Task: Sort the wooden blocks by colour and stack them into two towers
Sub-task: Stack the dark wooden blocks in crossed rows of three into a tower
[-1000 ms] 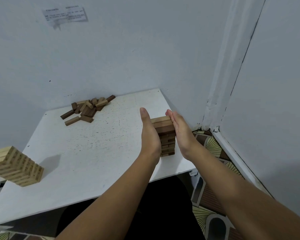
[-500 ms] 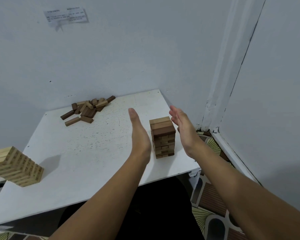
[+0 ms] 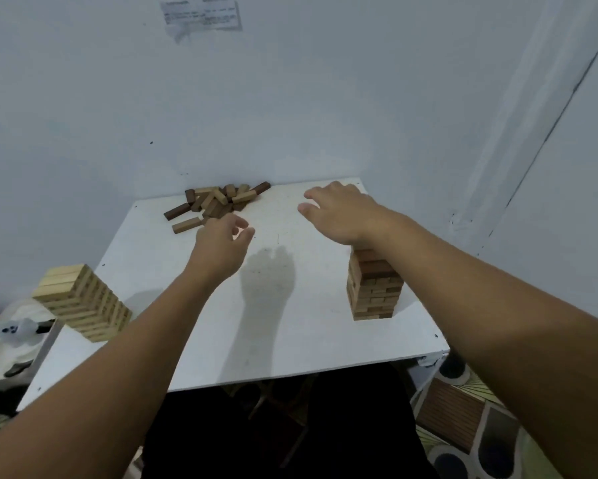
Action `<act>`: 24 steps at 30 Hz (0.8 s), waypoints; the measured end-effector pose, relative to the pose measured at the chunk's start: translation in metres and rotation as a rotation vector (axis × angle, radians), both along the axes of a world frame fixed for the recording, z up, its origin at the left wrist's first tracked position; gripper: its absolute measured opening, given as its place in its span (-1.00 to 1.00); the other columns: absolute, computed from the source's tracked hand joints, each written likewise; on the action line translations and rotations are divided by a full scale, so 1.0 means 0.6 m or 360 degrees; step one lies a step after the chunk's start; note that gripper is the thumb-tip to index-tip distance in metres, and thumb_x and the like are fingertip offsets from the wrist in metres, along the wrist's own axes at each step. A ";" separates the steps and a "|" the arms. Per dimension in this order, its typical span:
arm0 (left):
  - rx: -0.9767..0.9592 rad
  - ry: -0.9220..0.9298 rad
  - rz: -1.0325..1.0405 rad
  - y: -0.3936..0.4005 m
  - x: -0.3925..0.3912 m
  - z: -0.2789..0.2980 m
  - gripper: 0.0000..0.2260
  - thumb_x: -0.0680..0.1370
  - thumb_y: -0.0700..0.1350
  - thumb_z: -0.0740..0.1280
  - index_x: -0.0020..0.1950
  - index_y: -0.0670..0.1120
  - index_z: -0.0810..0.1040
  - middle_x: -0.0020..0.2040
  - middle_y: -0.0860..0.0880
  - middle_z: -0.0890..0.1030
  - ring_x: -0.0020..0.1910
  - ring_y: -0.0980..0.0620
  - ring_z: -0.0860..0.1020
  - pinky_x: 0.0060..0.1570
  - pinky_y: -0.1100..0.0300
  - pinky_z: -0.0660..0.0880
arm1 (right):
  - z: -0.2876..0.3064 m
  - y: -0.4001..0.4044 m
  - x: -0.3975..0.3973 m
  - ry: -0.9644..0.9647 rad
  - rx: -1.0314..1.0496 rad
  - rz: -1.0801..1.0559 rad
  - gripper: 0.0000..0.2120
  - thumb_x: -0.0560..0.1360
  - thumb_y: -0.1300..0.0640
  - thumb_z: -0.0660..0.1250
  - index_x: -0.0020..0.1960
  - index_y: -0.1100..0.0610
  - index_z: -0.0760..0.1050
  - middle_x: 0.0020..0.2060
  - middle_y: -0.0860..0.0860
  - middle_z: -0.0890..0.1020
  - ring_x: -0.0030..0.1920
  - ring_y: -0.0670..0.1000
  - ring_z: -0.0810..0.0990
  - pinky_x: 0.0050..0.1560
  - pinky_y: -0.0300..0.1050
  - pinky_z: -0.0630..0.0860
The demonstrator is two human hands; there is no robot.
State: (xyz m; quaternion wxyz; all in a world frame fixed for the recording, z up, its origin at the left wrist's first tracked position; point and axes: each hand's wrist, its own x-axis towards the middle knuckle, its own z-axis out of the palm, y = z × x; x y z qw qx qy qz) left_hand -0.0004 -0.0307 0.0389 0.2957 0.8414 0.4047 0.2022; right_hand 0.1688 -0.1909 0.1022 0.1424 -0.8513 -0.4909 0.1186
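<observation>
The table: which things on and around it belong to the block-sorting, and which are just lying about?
Part of the job:
- loose block pile
- light tower
- darker tower
- left hand, right hand, both empty

Lying about:
- paper note on wall
- white bag

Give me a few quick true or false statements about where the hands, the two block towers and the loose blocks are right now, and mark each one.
1. Both hands hold nothing. True: the left hand and right hand are empty.
2. The loose pile lies at the table's far edge. True.
3. The light tower stands on the right. False: it stands at the left edge of the table.
4. The right-hand tower is all one colour. False: dark blocks top light ones.
5. The left hand touches the right-hand tower. False: it reaches toward the pile.
</observation>
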 end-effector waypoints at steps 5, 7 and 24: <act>0.0045 0.0361 0.0053 0.081 -0.035 -0.048 -0.64 0.68 0.07 0.25 0.48 0.07 0.45 0.37 -0.15 0.47 0.38 -0.19 0.38 0.20 -0.19 0.56 | -0.028 0.107 -0.044 -0.0186 -0.0395 0.0180 -0.49 0.71 -0.11 0.05 0.62 0.01 0.16 0.56 0.12 0.24 0.53 0.22 0.20 0.44 0.19 0.24; 0.0022 0.0415 0.0070 0.105 -0.036 -0.069 -0.59 0.70 0.06 0.23 0.56 0.09 0.37 0.41 -0.18 0.43 0.41 -0.21 0.36 0.27 -0.13 0.50 | -0.049 0.147 -0.053 -0.0186 -0.0465 0.0224 -0.50 0.71 -0.07 0.08 0.61 0.02 0.15 0.55 0.12 0.25 0.52 0.22 0.21 0.41 0.19 0.26; 0.0442 0.0432 0.0194 0.234 0.036 -0.189 -0.49 0.68 0.23 0.09 0.65 0.24 0.19 0.32 -0.12 0.39 0.18 -0.13 0.42 0.07 0.02 0.44 | -0.201 0.405 0.016 -0.0248 -0.0063 0.0030 -0.22 0.54 0.24 0.25 0.65 -0.07 -0.01 0.57 0.19 0.15 0.51 0.28 0.19 0.41 0.21 0.32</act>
